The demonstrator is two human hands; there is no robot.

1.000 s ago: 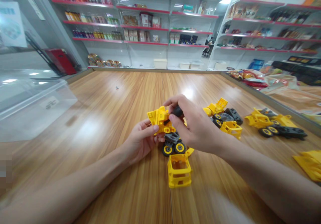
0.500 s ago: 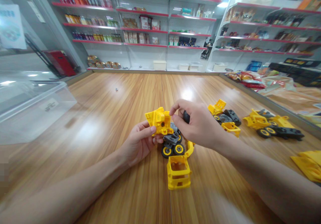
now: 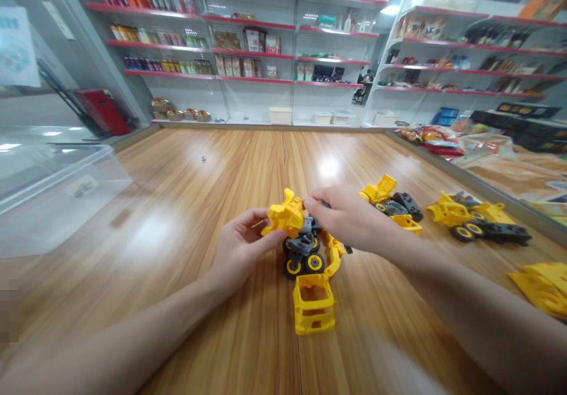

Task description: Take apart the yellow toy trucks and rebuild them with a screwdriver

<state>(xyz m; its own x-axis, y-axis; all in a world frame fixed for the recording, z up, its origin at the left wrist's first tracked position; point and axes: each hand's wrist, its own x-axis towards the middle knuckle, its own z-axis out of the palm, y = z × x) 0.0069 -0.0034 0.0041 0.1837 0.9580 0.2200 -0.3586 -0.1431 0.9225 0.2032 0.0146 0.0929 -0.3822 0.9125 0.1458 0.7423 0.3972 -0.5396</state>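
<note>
My left hand (image 3: pixel 248 244) pinches a yellow toy truck body part (image 3: pixel 287 216) between thumb and fingers, raised over the table. Closed beside it, my right hand (image 3: pixel 339 212) has its fingertips at the part's right side. A bit of black handle (image 3: pixel 326 204) shows in that hand, apparently a screwdriver's; the rest is hidden by the fingers. Below the hands stands a grey and black toy chassis (image 3: pixel 303 253) with yellow-hubbed wheels. A yellow cab frame (image 3: pixel 314 306) lies in front of it, and a curved yellow arm piece (image 3: pixel 334 256) rests to its right.
More partly assembled toy trucks (image 3: pixel 387 200) (image 3: pixel 478 218) stand on the right, with a yellow piece (image 3: pixel 543 286) near the edge. A clear plastic bin (image 3: pixel 62 194) is at the left. One tiny object (image 3: pixel 204 159) lies farther back. Stocked shelves (image 3: pixel 252 79) stand beyond the table.
My left hand has turned the yellow part, so a different side faces me. My right hand has rotated, palm more downward, covering most of the black handle.
</note>
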